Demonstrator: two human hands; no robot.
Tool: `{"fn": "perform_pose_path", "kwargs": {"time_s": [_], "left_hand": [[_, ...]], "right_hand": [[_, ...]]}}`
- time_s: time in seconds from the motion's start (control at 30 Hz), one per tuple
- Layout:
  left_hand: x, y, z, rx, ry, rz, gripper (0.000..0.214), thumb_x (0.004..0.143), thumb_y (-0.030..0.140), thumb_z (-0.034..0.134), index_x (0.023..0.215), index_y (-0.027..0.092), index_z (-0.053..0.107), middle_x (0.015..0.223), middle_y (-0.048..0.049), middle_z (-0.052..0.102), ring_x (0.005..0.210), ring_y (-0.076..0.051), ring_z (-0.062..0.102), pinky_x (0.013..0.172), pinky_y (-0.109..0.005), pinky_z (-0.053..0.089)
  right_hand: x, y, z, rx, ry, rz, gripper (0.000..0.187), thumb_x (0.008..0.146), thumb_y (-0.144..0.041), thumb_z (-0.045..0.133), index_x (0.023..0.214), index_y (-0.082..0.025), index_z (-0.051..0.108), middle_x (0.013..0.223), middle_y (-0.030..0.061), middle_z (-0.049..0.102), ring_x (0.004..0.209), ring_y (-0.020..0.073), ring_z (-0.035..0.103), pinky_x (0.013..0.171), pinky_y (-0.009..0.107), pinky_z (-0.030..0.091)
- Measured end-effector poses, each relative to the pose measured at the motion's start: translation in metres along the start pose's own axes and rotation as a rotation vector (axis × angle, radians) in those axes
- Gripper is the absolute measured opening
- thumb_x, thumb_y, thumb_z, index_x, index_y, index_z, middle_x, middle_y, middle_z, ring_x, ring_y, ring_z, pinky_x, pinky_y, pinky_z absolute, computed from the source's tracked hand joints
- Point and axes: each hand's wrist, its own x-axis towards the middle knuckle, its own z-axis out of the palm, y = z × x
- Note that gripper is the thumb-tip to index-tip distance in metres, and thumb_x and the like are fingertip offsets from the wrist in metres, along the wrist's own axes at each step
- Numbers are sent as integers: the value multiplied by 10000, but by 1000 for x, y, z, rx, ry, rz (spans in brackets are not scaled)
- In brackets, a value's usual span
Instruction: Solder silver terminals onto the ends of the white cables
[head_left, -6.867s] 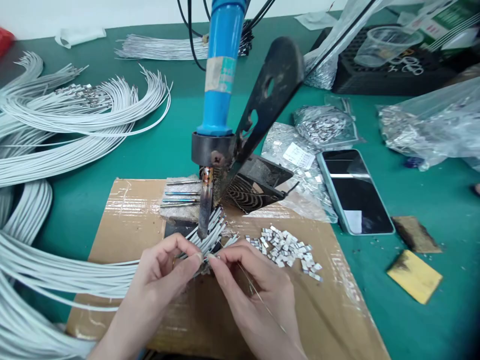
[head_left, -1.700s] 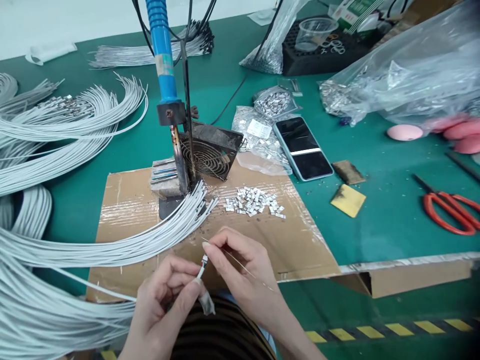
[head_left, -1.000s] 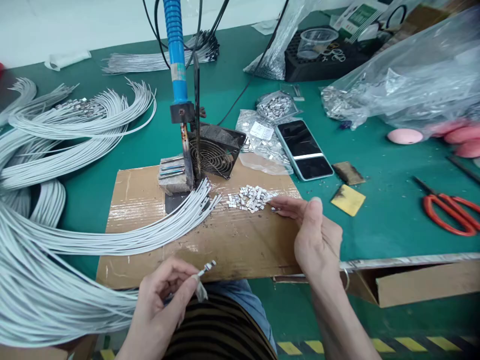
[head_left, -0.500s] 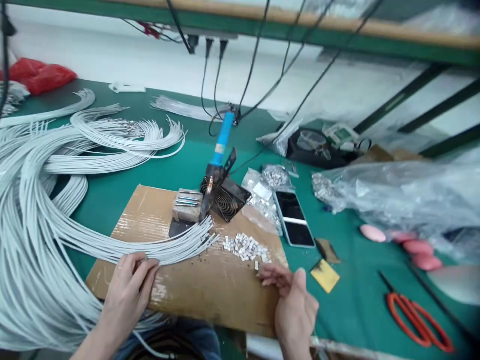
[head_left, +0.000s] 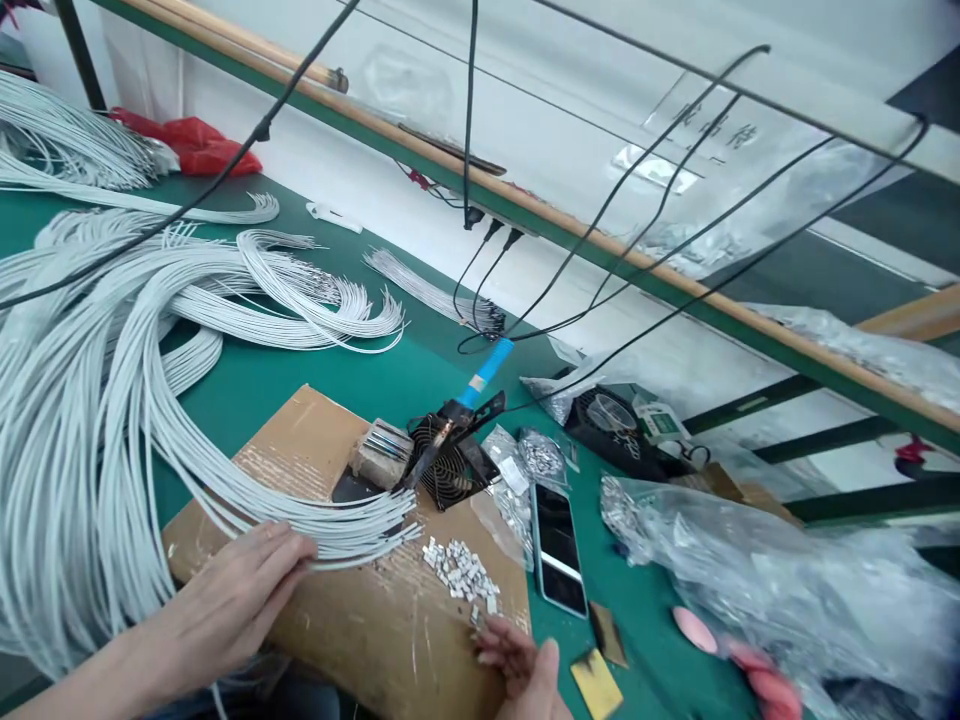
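Note:
My left hand (head_left: 236,590) lies flat on the bundle of white wires (head_left: 330,520), fingers stretched out, at the left side of a taped cardboard sheet (head_left: 382,630). My right hand (head_left: 517,670) is at the bottom edge, fingers curled just below a small pile of metal terminals (head_left: 457,575); whether it pinches one is hidden. A blue-handled soldering iron (head_left: 480,380) leans in its stand beside a small black fan (head_left: 446,470) behind the wire tips.
Large loops of white wire (head_left: 90,380) cover the green bench on the left. A phone (head_left: 559,545), bags of terminals (head_left: 544,455), a big clear plastic bag (head_left: 787,580), a yellow sponge (head_left: 596,685) and pink objects (head_left: 750,665) lie right. Black cords (head_left: 600,230) hang overhead.
The view has tilted upward and the bench looks farther away. My left hand went from holding one terminated wire near my lap to resting on the bundle; my right hand stays by the terminals.

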Motion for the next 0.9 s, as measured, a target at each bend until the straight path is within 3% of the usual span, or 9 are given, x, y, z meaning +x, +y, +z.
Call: {"fn": "perform_pose_path", "kwargs": {"time_s": [0.07,0.17,0.23,0.3,0.37,0.57,0.73,0.8,0.9], "left_hand": [[6,18,-7,-77,-175,-72,278,1009,163,546,1226,309,639,995,-3,782,876,-206,738,812,-259,533],[20,44,-5,-260,-518,-76,145,992,219,579,1018,305,693,915,28,795,805,-187,730,739,-233,498],[28,52,7,-340,-608,-175,223,1029,272,509,873,261,669,835,15,764,762,-183,687,705,-242,471],[32,48,23,-416,-593,-313,279,1035,320,481,832,233,650,783,4,714,749,-190,642,688,-259,449],[32,38,37,-549,-554,-404,289,1028,366,491,858,213,667,753,5,661,723,-185,588,665,-265,430],[31,21,44,-905,-551,-565,322,1020,485,543,857,213,601,624,84,414,514,-119,336,493,-250,260],[36,23,42,-951,-444,-556,262,1019,443,586,996,208,699,713,41,498,643,-153,412,591,-271,288],[35,22,41,-968,-417,-566,273,1014,438,596,1076,210,732,723,36,491,664,-163,407,596,-280,282],[35,22,35,-1038,-388,-608,280,1010,423,612,1101,196,747,684,57,425,622,-140,361,565,-266,262]], "right_hand": [[0,5,0,-3,23,1,728,928,-798,514,774,-145,795,702,122,802,588,238,716,586,350,560],[-1,13,-1,-32,59,-14,695,958,-753,535,870,-112,788,779,106,794,618,206,696,575,328,556],[-2,20,-2,-78,70,-20,516,1030,-599,577,1028,-115,755,912,75,775,728,189,714,663,328,595],[-2,25,-6,-147,66,-8,330,1043,-427,652,1210,-147,695,1141,74,738,933,214,737,810,390,630],[-2,29,-12,-228,53,11,338,1027,-356,690,1310,-174,654,1296,86,689,1078,256,719,902,452,626],[-9,19,-24,-458,-80,7,346,1028,-347,688,1330,-182,648,1335,103,676,1109,258,710,927,466,618],[-6,-1,-25,-581,-277,18,349,1030,-344,686,1336,-182,644,1341,104,673,1113,258,708,929,468,617],[-6,-7,-26,-604,-330,41,299,1033,-348,684,1272,-169,670,1239,85,711,1010,222,730,862,420,634],[-10,-16,-24,-567,-343,57,369,979,-525,704,1000,-156,705,819,20,731,623,167,694,567,295,596]]}}
